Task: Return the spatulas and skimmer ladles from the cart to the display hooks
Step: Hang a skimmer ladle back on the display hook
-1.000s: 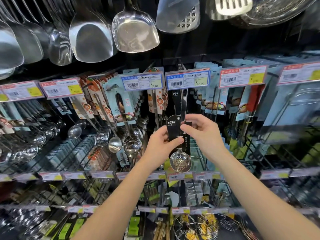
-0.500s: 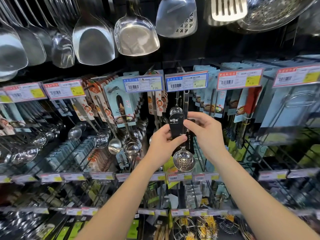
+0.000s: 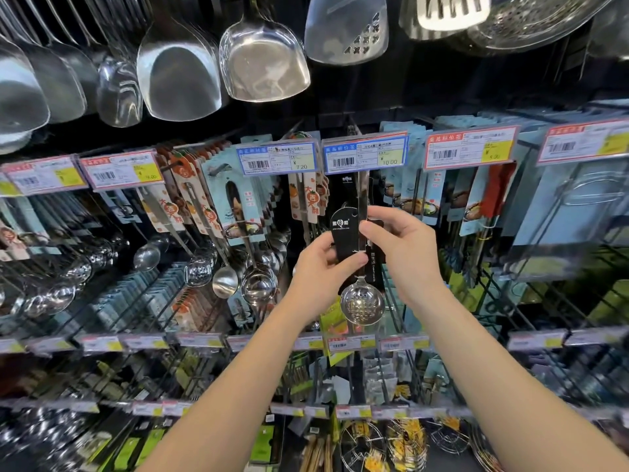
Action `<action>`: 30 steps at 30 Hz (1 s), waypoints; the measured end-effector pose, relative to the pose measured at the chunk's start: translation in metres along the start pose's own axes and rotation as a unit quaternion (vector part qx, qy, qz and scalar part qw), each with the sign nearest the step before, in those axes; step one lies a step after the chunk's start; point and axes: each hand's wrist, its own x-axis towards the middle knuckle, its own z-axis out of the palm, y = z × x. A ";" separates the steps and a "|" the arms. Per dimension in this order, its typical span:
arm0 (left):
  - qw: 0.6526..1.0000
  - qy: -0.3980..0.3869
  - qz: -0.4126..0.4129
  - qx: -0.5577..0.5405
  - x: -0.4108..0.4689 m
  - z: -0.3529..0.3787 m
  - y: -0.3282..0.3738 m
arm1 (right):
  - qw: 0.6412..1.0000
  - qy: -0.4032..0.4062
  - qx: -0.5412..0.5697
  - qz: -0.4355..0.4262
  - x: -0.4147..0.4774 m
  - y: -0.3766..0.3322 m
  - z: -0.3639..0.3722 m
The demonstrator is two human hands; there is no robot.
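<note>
A: Head cam: where's the skimmer ladle [image 3: 362,304]?
B: Mid pic, straight up & down. Bowl at 6 o'clock, handle goes to 12, behind the blue price tag [image 3: 366,155].
A: Hands?
B: L hand [image 3: 318,267] pinches its black card [image 3: 344,233]. R hand [image 3: 405,247] pinches the handle, at the card's 3 o'clock.

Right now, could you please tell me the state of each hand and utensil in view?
Skimmer ladle: upright, bowl down, handle top behind the blue price tag; hooked or not, cannot tell.
Left hand: grips its black card.
Right hand: pinches its handle.
Steel spatulas: hanging on the top row.
Small ladles: hanging left of the hands.
</note>
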 end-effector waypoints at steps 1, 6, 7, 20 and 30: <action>1.000 0.001 0.000 0.001 0.002 0.001 -0.001 | 1.000 0.002 0.003 0.006 0.002 0.001 0.001; 0.999 -0.003 -0.006 0.034 0.015 0.002 -0.005 | 0.999 0.011 0.001 0.038 0.017 0.007 0.001; 0.999 0.000 -0.007 0.043 0.019 0.002 -0.007 | 0.999 0.008 -0.001 0.041 0.021 0.009 0.001; 0.993 0.044 -0.045 0.105 0.089 -0.005 -0.031 | 0.988 0.012 -0.119 0.095 0.078 0.054 0.007; 0.968 0.084 -0.103 0.211 0.145 -0.004 -0.040 | 0.978 0.050 -0.187 0.081 0.126 0.071 0.022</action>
